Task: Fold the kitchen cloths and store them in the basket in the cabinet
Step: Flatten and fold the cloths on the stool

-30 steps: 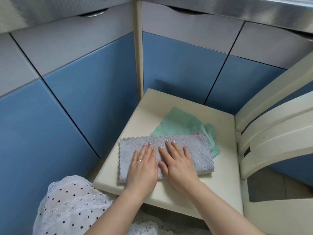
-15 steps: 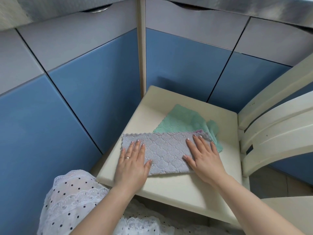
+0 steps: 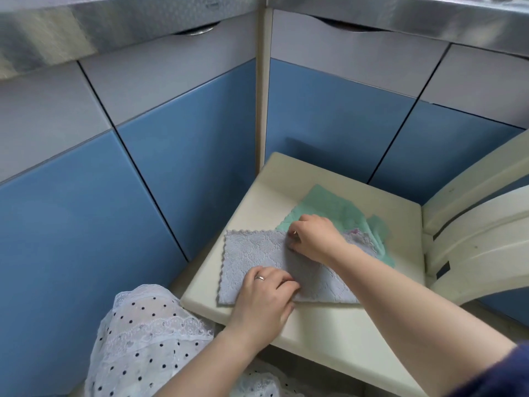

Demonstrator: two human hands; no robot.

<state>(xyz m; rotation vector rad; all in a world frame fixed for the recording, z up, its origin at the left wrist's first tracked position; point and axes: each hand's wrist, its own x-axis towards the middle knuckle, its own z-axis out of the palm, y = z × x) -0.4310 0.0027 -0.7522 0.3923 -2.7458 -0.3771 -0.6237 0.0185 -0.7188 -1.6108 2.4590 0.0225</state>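
Both hands, left hand (image 3: 264,293) and right hand (image 3: 313,237), pinch the grey cloth (image 3: 252,253).

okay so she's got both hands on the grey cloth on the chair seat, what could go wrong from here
The grey cloth lies over the green cloth, so lifting the fold could drag the green one along. The left hand pinches close to the chair seat front edge, so the cloth might slide off.

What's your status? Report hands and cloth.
Left hand pinches grey cloth near edge; right hand pinches far edge. Cloth flat on chair seat, partly over green cloth. Nothing blocking.
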